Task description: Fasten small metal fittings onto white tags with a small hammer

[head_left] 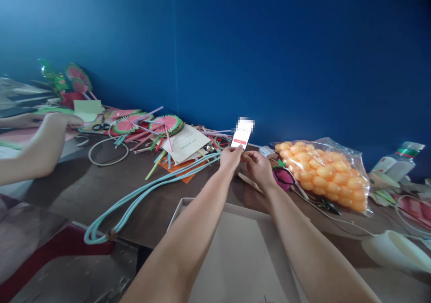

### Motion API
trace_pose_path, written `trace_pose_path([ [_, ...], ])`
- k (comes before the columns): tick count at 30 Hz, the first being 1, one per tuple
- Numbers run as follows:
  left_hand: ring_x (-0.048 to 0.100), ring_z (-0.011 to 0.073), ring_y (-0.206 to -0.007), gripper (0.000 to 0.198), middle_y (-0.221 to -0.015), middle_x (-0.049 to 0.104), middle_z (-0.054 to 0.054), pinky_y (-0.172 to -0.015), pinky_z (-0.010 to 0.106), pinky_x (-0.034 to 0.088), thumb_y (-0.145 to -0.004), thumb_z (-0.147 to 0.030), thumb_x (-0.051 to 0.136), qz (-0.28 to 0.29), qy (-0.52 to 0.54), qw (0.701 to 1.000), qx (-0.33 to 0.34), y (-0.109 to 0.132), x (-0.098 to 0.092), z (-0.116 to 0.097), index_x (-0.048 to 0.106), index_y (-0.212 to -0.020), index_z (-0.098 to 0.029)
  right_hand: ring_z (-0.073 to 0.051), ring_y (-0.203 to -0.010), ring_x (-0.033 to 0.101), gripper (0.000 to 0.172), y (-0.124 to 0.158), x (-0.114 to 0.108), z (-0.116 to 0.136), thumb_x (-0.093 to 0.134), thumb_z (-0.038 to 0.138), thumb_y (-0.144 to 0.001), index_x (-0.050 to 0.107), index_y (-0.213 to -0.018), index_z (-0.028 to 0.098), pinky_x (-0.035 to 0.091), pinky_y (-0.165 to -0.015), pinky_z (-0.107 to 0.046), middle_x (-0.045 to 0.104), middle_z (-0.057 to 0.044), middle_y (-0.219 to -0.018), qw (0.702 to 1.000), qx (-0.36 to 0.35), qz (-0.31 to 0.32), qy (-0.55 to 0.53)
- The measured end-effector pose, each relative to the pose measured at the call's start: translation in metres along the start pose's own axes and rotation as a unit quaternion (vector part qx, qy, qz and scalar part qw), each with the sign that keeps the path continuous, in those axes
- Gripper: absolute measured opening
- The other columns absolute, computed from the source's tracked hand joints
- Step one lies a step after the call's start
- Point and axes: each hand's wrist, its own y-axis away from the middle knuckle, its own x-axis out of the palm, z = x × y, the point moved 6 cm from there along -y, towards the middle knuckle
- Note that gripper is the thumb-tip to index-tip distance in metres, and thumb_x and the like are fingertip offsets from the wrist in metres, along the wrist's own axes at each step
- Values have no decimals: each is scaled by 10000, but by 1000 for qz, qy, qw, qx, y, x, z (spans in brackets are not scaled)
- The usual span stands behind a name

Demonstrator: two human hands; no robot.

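Observation:
My left hand (230, 158) is closed around the lower end of a phone (241, 137), its thumb along the bottom edge. The phone stands tilted up with its bright screen facing me, showing a red bar; the top of the screen is pixelated. My right hand (258, 164) is beside the phone's lower right corner, thumb and fingers pinched together. What that pinch holds, if anything, is too small to tell. Under my forearms lies a shallow pale box (242, 249). A dark pink item with a green tip (283, 177) lies right of my right hand.
A clear bag of orange balls (325, 173) stands right, near a bottle (400, 161) and a white roll (397, 251). Pale blue tubing (141, 193), watermelon paper fans (166, 125), papers (185, 143) and scissors (101, 124) lie left. Another person's arm (50, 146) reaches in there.

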Motion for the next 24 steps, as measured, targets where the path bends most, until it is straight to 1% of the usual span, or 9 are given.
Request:
trace_pose_path([
  [5, 569, 144, -595, 277, -668, 624, 54, -607, 254, 430, -668, -421, 686, -12, -5, 1000, -3, 3, -2, -2, 640, -728, -155, -81, -395, 381, 224, 0, 0, -1, 676, 416, -695, 626, -782, 216, 244, -375, -211, 503, 52, -476, 1000, 3, -2, 3],
  [11, 567, 142, -569, 264, -657, 622, 52, -569, 248, 424, -689, -408, 667, -3, -3, 1000, -6, 5, -1, -6, 630, -740, -151, -73, -382, 354, 227, 2, 2, 2, 667, 428, -709, 608, -768, 217, 248, -375, -214, 477, 59, -458, 1000, 1, 6, 6],
  [17, 579, 147, -617, 282, -667, 624, 55, -595, 243, 430, -715, -433, 640, -7, -8, 1000, 0, 2, -2, -6, 629, -743, -153, -86, -389, 411, 257, 6, 5, 5, 669, 451, -716, 587, -784, 217, 284, -380, -217, 509, 48, -474, 1000, 9, 20, 8],
  [21, 577, 148, -623, 285, -648, 618, 53, -601, 240, 426, -711, -433, 645, -7, -11, 1000, -3, 2, -2, -5, 637, -754, -151, -80, -397, 407, 280, 6, 6, 2, 688, 457, -697, 587, -784, 211, 276, -375, -207, 522, 42, -486, 999, 25, 23, -14],
  [24, 572, 148, -606, 284, -642, 615, 53, -601, 248, 423, -716, -433, 632, -4, -19, 1000, 3, 3, -2, -6, 635, -730, -149, -78, -403, 404, 274, 4, 5, -1, 696, 446, -691, 588, -780, 210, 282, -376, -208, 542, 38, -514, 999, 22, 22, -32],
])
